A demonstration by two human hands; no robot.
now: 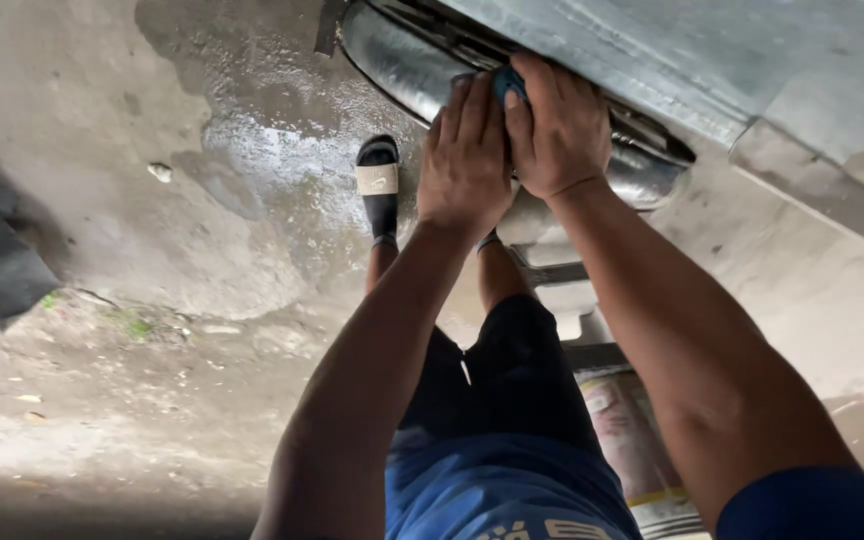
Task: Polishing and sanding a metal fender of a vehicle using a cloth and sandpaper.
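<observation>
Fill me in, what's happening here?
A person stands on a wet concrete floor, leaning over a grey metal edge. Both hands press a blue cloth against a shiny curved metal part: the left hand flat beside the right hand. A sandalled foot shows below.

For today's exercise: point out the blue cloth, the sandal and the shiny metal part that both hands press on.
blue cloth (507, 82), head view, bit showing between the hands.
sandal (378, 180), head view, pale strap.
shiny metal part (392, 60), head view, curved left end.
</observation>
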